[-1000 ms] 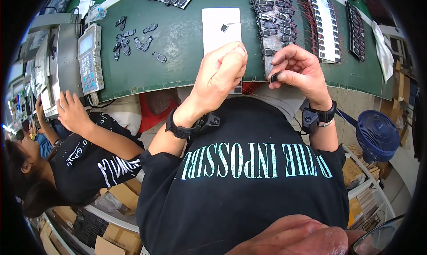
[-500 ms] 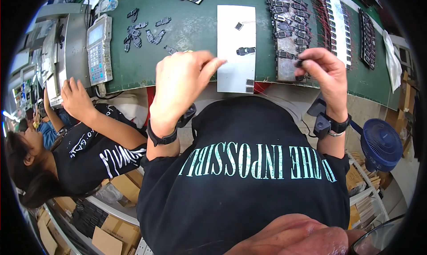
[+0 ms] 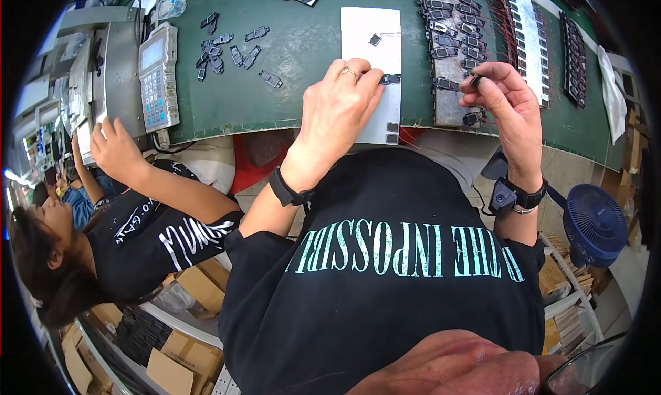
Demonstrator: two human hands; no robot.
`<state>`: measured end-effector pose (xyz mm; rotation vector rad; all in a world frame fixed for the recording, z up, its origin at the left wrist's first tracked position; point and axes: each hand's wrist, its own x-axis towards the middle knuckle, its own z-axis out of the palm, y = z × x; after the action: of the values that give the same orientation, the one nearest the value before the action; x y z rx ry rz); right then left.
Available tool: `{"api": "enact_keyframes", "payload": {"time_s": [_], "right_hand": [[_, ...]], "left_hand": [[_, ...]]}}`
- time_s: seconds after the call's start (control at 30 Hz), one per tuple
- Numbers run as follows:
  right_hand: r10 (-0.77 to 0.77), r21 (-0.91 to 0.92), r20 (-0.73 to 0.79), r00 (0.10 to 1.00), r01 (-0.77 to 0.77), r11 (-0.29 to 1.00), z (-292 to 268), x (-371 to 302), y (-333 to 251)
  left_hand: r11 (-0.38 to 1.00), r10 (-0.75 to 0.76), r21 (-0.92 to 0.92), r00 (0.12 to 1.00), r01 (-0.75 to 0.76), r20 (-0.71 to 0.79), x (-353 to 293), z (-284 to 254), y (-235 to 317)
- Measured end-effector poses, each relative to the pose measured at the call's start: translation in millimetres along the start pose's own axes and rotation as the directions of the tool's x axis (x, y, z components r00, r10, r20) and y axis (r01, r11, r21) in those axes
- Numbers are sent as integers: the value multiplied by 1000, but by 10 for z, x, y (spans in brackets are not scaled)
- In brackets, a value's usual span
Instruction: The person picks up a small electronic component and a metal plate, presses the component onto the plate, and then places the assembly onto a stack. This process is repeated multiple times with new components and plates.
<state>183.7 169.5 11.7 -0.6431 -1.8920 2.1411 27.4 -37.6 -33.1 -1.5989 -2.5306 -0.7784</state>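
Note:
My left hand (image 3: 341,102) is over the white board (image 3: 370,26), its fingers curled at a small black plastic module (image 3: 390,79). The fingertips cover the module's left end, and it lies flat on the board. A smaller black square piece with a thin wire (image 3: 375,39) sits farther up the board, and two dark square pieces (image 3: 392,132) are at its near edge. My right hand (image 3: 513,106) pinches a small dark piece (image 3: 475,81) between thumb and forefinger, above the near end of a metal plate (image 3: 446,104) that carries rows of black modules (image 3: 444,53).
Loose black modules (image 3: 213,54) are scattered at the left of the green table (image 3: 296,40). Beside them stands a grey keypad device (image 3: 158,75). Wired pieces fill a white strip (image 3: 527,44) at the right. A co-worker's hand (image 3: 118,149) is at the far left; a blue fan (image 3: 593,223) stands lower right.
My left hand has moved right, from the table onto the module on the white board. My right hand has risen slightly with its piece, uncovering a module at the plate's near end.

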Motion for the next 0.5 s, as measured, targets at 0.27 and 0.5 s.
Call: {"api": "enact_keyframes", "payload": {"time_s": [0.27,0.5], "right_hand": [[11,-45,51,999,-9,999,189,17,-27],[-150,-241,-27,988,140,960,340,35,56]], "left_hand": [[988,119,-79,979,-133,-165,110,-60,165],[656,-278,-741,959,145,-58,167,2,410]]}}
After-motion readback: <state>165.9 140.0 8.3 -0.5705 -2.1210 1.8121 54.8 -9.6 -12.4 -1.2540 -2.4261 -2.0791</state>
